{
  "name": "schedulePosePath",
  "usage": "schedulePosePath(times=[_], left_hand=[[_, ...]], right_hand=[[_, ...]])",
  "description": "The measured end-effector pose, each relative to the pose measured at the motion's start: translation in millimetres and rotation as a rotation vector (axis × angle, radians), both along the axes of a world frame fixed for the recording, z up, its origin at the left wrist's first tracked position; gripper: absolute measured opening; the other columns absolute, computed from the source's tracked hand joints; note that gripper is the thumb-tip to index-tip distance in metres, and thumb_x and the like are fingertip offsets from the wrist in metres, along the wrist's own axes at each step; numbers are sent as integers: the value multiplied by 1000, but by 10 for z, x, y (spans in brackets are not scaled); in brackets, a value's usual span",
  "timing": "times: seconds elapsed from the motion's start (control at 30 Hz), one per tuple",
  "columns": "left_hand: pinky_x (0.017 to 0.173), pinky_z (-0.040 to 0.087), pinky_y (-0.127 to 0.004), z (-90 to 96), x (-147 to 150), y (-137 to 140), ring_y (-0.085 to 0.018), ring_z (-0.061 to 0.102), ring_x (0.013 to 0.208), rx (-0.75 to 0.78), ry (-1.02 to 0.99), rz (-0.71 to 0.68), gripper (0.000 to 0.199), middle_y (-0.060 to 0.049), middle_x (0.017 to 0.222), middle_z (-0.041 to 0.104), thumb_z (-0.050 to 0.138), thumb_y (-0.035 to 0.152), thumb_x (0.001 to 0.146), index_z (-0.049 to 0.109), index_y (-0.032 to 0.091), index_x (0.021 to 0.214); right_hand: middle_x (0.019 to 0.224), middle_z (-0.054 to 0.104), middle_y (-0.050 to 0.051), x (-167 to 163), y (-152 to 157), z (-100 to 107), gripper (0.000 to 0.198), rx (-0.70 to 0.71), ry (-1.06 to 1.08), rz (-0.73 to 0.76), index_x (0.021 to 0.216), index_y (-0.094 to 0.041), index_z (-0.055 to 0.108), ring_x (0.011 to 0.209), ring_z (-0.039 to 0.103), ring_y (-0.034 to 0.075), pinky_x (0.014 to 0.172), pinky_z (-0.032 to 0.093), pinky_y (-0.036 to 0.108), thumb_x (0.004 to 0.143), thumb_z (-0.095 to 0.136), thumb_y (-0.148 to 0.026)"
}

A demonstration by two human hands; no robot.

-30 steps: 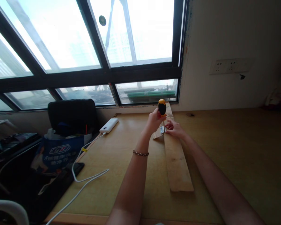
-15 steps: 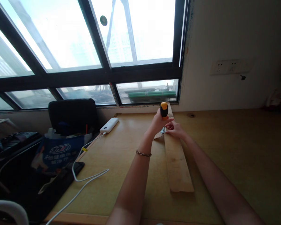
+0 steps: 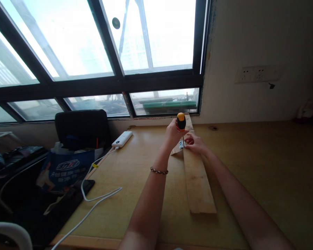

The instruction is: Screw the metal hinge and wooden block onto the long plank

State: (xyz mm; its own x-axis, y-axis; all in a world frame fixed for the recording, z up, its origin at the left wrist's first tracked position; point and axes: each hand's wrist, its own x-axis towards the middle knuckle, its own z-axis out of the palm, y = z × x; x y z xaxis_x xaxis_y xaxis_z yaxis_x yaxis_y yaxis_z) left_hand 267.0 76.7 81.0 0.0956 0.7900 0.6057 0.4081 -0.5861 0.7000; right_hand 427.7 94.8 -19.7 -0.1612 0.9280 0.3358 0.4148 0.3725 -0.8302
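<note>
My left hand (image 3: 175, 132) is wrapped round the black-and-yellow handle of a screwdriver (image 3: 181, 121), held upright with its shaft pointing down. Beneath it, a small metal hinge (image 3: 182, 143) sits where a long wooden board (image 3: 199, 180) meets a second piece of wood (image 3: 176, 150) on its left. My right hand (image 3: 195, 143) rests on the long board from the right, thumb and index finger closed at the hinge's edge beside the shaft. The screwdriver tip and any screw are too small to make out.
The boards lie on a wooden table (image 3: 141, 208) below a window. To the left are a white power bank (image 3: 122, 139) and its white cable (image 3: 104, 197). A black chair (image 3: 81, 126) with a blue bag (image 3: 65, 170) stands beyond the table's left edge.
My left hand and the screwdriver handle have shifted slightly left, so more of the hinge shows. My right hand has stayed in place.
</note>
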Motion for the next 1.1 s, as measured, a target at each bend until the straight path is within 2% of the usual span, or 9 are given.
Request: schedulePosePath(times=[0.23,0.47,0.6,0.73,0.8,0.93,1.1], left_hand=[[61,46,-25,21,-24,-7,-12,54,65,-44,-11,-112,36,1,74,56,73,24,54,50,16,81],[68,48,-26,47,-110,-31,-14,58,78,-119,-71,-362,36,-2,83,59,67,16,59,50,16,91],[70,49,-27,40,-83,-48,-15,59,80,-123,-62,-387,30,-3,83,60,65,17,63,52,15,90],[69,50,-28,27,-45,-43,-17,60,80,-116,-74,-349,37,-5,85,61,70,20,60,54,14,93],[71,50,-29,34,-56,-39,-18,61,79,-113,-58,-350,35,-5,83,62,71,22,59,55,14,89],[75,50,-31,67,-98,-51,-19,62,81,-110,-43,-394,28,-5,82,64,69,22,62,56,14,85],[79,49,-31,93,-51,-100,-18,62,87,-138,-114,-508,30,-7,89,64,64,18,67,51,15,94]], right_hand=[[89,65,6,-3,-5,5,62,-11,14,5,111,-15,47,68,60,13,67,52,28,56,75,-19],[90,65,5,1,8,-16,63,-16,19,-10,112,-16,47,67,60,12,66,52,27,56,75,-17],[89,65,5,1,5,-7,64,-18,21,-4,112,-16,47,67,59,12,66,52,28,55,76,-18],[88,65,5,-5,-16,23,57,-4,15,6,107,-16,50,67,60,12,66,53,28,56,75,-18],[88,65,5,-7,-23,29,57,-5,13,9,108,-17,50,66,59,11,66,53,27,57,75,-18],[87,64,5,-5,-18,17,61,-11,11,5,111,-16,47,67,59,12,66,52,27,57,75,-19],[86,64,4,-9,-25,29,57,1,-14,-2,107,-17,50,65,58,11,64,52,27,56,75,-20]])
